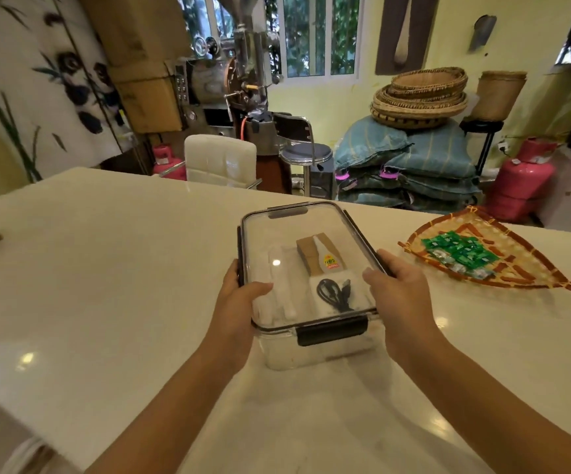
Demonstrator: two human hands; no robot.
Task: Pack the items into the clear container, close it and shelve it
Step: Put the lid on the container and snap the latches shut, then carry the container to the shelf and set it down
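The clear container (pixel 311 302) is set on the cream counter (pixel 106 268), just past centre toward 1 o'clock, with its lid (pixel 297 234) laid on top. It is gripped at both long sides: the left hand (pixel 239 302) at 9 o'clock, the right hand (pixel 400 295) at 3 o'clock, fingers wrapped over the lid's edges. Inside, a black cable (pixel 335 292), a small glue bottle (pixel 328 258) and a white tube (pixel 284 285) are seen. A woven tray (pixel 533 271) of green sweets (pixel 458 249) is placed at 2 o'clock.
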